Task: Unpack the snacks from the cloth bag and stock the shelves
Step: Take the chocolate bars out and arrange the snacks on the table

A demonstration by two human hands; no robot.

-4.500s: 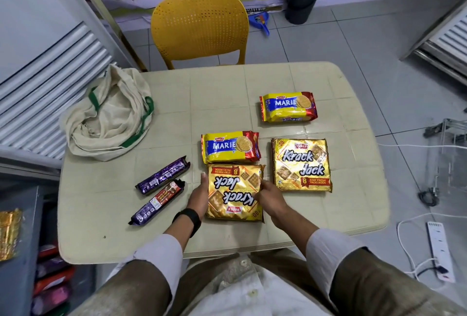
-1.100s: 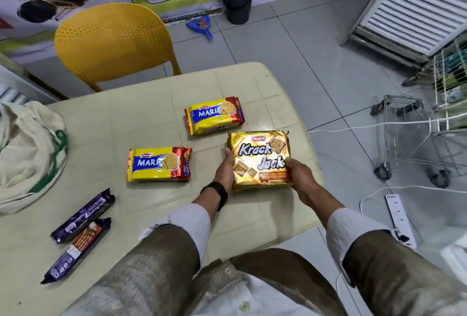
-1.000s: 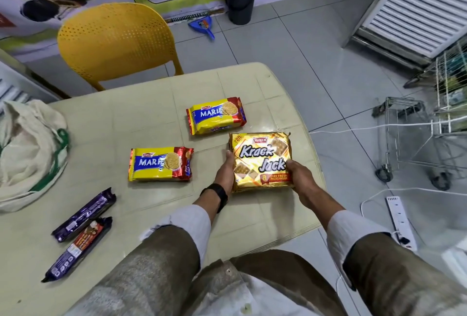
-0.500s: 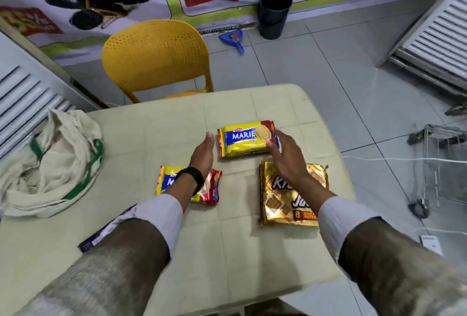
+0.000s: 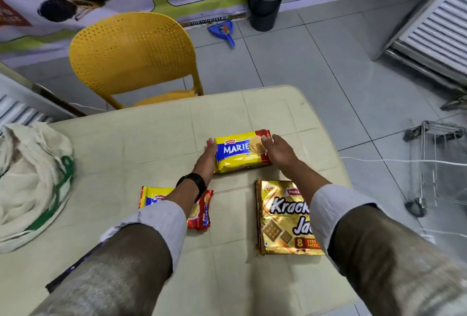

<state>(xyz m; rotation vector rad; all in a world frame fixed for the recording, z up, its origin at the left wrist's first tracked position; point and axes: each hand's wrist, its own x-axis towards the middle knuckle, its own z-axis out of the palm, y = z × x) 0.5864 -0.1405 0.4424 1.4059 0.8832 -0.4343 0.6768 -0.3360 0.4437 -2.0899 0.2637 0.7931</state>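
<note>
A yellow and blue Marie biscuit pack (image 5: 240, 153) lies on the cream table (image 5: 156, 138). My left hand (image 5: 206, 160) presses flat against its left end. My right hand (image 5: 280, 152) grips its right end, thumb on top. A second Marie pack (image 5: 202, 212) lies nearer, partly under my left forearm. The gold Krack Jack packs (image 5: 280, 217) lie stacked at the right, partly behind my right sleeve. The cloth bag (image 5: 30, 181) with green handles slumps at the table's left edge. A dark purple packet (image 5: 73, 267) peeks out under my left sleeve.
A yellow chair (image 5: 134, 55) stands at the table's far side. On the tiled floor are a black bin (image 5: 265, 3), a blue dustpan (image 5: 225, 31), a wire trolley (image 5: 434, 164) and a white cable (image 5: 404, 161). White slatted shelving (image 5: 434, 19) stands at the upper right.
Both hands left the Krack Jack stack and reached forward; they now bracket the far Marie pack at both ends. The view has tilted slightly up.
</note>
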